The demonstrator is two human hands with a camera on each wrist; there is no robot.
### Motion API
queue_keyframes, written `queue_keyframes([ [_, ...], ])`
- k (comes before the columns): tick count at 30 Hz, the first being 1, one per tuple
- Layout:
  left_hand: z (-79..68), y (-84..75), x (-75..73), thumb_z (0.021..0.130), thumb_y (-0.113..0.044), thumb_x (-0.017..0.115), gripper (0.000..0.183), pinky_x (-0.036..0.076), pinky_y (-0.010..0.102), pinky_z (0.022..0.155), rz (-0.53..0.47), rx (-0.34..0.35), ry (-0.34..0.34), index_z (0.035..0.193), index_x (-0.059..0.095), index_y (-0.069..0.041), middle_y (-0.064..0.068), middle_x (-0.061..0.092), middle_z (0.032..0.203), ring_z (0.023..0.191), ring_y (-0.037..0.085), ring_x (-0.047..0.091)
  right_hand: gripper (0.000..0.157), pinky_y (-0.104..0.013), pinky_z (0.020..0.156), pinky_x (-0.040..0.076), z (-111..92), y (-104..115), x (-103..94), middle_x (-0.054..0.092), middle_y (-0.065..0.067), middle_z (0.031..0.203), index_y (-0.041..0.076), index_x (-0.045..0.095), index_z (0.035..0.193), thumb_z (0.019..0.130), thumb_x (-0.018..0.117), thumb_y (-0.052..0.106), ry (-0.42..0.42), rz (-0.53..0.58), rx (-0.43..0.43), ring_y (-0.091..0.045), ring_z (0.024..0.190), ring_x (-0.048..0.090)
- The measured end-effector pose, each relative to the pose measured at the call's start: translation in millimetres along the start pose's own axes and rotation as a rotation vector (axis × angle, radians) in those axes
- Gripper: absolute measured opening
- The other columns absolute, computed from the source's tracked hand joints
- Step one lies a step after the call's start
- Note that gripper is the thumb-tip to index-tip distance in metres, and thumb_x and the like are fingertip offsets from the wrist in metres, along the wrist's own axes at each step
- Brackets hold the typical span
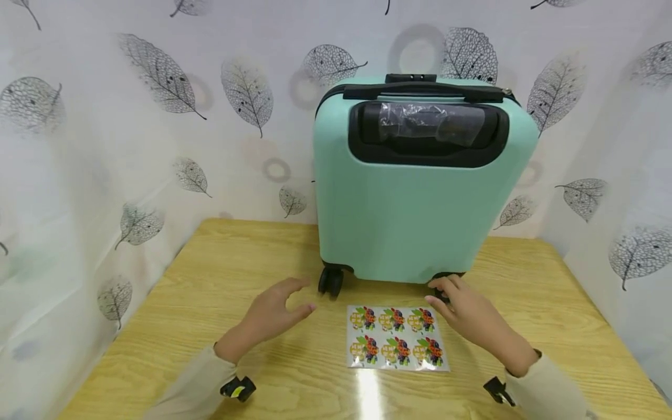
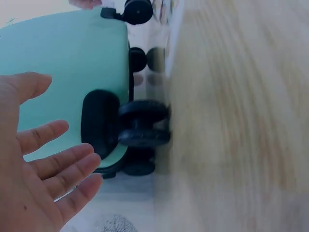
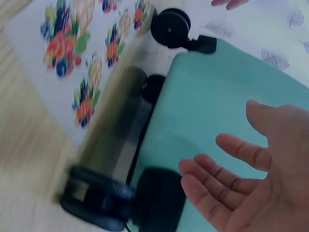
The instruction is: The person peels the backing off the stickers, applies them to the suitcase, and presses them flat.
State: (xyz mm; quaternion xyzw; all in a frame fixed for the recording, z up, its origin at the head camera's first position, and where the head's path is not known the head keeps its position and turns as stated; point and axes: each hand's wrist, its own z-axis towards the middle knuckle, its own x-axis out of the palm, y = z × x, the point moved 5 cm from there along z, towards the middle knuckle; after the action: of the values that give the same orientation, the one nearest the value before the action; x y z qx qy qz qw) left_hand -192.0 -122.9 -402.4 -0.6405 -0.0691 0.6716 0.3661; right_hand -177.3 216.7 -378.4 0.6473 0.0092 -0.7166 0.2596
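A mint-green suitcase (image 1: 399, 221) stands upright on its black wheels at the back of the table. In front of it lies a sheet of fruit stickers (image 1: 397, 339), flat on the wood. My left hand (image 1: 273, 312) hovers left of the sheet, near the suitcase's left front wheel (image 1: 331, 281), fingers spread and holding nothing. At the sheet's right, my right hand (image 1: 469, 312) is held in the air and overlaps the right front wheel in the head view. Its fingers (image 3: 241, 150) are loosely bent, with nothing between them, in the right wrist view.
The wooden table (image 1: 252, 251) meets a white wall covering (image 1: 252, 169) with leaf prints at the back and both sides. Clear plastic film (image 1: 430, 122) covers the suitcase's recessed handle. A black strap device sits at each wrist.
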Motion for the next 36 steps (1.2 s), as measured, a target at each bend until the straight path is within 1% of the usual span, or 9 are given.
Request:
queue_keyframes([
  [4, 1.2, 0.2, 14.8, 0.092, -0.036, 0.065, 0.047, 0.051, 0.045, 0.091, -0.165, -0.022, 0.066, 0.131, 0.058, -0.011, 0.008, 0.06, 0.13, 0.115, 0.028, 0.059, 0.032, -0.031, 0.072, 0.052, 5, 6, 14.7, 0.058, -0.008, 0.109, 0.004, 0.059, 0.118, 0.099, 0.054, 0.03, 0.053, 0.1, -0.024, -0.018, 0.09, 0.061],
  [8, 3.4, 0.4, 28.8, 0.092, -0.032, 0.066, 0.046, 0.052, 0.038, 0.088, -0.29, -0.019, 0.111, 0.13, 0.058, -0.007, 0.013, 0.061, 0.128, 0.113, 0.031, 0.059, 0.035, -0.026, 0.068, 0.05, 11, 16, 28.3, 0.06, -0.009, 0.107, 0.001, 0.06, 0.117, 0.1, 0.051, 0.031, 0.094, 0.16, -0.075, -0.013, 0.084, 0.059],
  [11, 5.7, 0.4, 36.9, 0.092, -0.03, 0.066, 0.046, 0.052, 0.032, 0.086, -0.362, -0.011, 0.131, 0.128, 0.058, -0.001, 0.018, 0.062, 0.125, 0.111, 0.033, 0.06, 0.038, -0.025, 0.067, 0.049, 17, 22, 37.9, 0.061, -0.011, 0.109, 0.001, 0.06, 0.117, 0.101, 0.05, 0.033, 0.14, 0.202, -0.1, -0.012, 0.083, 0.058],
  [14, 7.7, 1.3, 42.8, 0.091, -0.026, 0.067, 0.045, 0.052, 0.027, 0.083, -0.409, -0.018, 0.139, 0.126, 0.059, 0.002, 0.019, 0.063, 0.122, 0.106, 0.032, 0.062, 0.039, -0.026, 0.068, 0.05, 21, 28, 47.5, 0.061, -0.01, 0.11, 0.001, 0.059, 0.12, 0.101, 0.048, 0.034, 0.194, 0.235, -0.118, -0.012, 0.085, 0.058],
  [19, 10.8, 4.8, 51.9, 0.089, -0.021, 0.07, 0.043, 0.053, 0.025, 0.079, -0.461, -0.058, 0.169, 0.124, 0.06, 0.002, 0.021, 0.063, 0.119, 0.1, 0.027, 0.064, 0.036, -0.025, 0.065, 0.047, 27, 35, 63.0, 0.058, -0.005, 0.101, 0.0, 0.057, 0.121, 0.1, 0.052, 0.029, 0.262, 0.287, -0.138, -0.01, 0.081, 0.055],
  [21, 12.3, 6.3, 55.5, 0.089, -0.02, 0.07, 0.042, 0.054, 0.025, 0.078, -0.471, -0.07, 0.184, 0.124, 0.06, 0.002, 0.021, 0.063, 0.117, 0.099, 0.027, 0.065, 0.035, -0.026, 0.067, 0.048, 28, 37, 69.3, 0.058, -0.006, 0.102, 0.001, 0.056, 0.122, 0.1, 0.053, 0.028, 0.294, 0.313, -0.125, -0.011, 0.084, 0.056],
  [26, 17.8, 8.0, 64.9, 0.088, -0.017, 0.071, 0.042, 0.054, 0.027, 0.078, -0.506, -0.088, 0.213, 0.124, 0.059, 0.003, 0.02, 0.064, 0.114, 0.098, 0.027, 0.065, 0.037, -0.033, 0.075, 0.05, 31, 39, 81.1, 0.058, -0.009, 0.114, 0.005, 0.054, 0.126, 0.101, 0.051, 0.032, 0.378, 0.38, -0.063, -0.017, 0.097, 0.058],
  [31, 22.3, 8.8, 72.5, 0.088, -0.017, 0.071, 0.044, 0.054, 0.025, 0.078, -0.574, -0.14, 0.252, 0.125, 0.058, 0.003, 0.018, 0.064, 0.113, 0.099, 0.022, 0.063, 0.039, -0.029, 0.07, 0.048, 33, 40, 88.9, 0.058, -0.005, 0.106, 0.005, 0.054, 0.127, 0.101, 0.05, 0.034, 0.401, 0.417, -0.077, -0.012, 0.088, 0.057],
  [36, 25.7, 8.1, 78.8, 0.088, -0.013, 0.071, 0.043, 0.054, 0.029, 0.08, -0.609, -0.169, 0.278, 0.125, 0.057, 0.004, 0.018, 0.063, 0.114, 0.101, 0.023, 0.063, 0.041, -0.026, 0.067, 0.046, 33, 41, 96.3, 0.056, -0.003, 0.101, 0.005, 0.053, 0.127, 0.1, 0.05, 0.036, 0.416, 0.45, -0.084, -0.008, 0.082, 0.054],
])
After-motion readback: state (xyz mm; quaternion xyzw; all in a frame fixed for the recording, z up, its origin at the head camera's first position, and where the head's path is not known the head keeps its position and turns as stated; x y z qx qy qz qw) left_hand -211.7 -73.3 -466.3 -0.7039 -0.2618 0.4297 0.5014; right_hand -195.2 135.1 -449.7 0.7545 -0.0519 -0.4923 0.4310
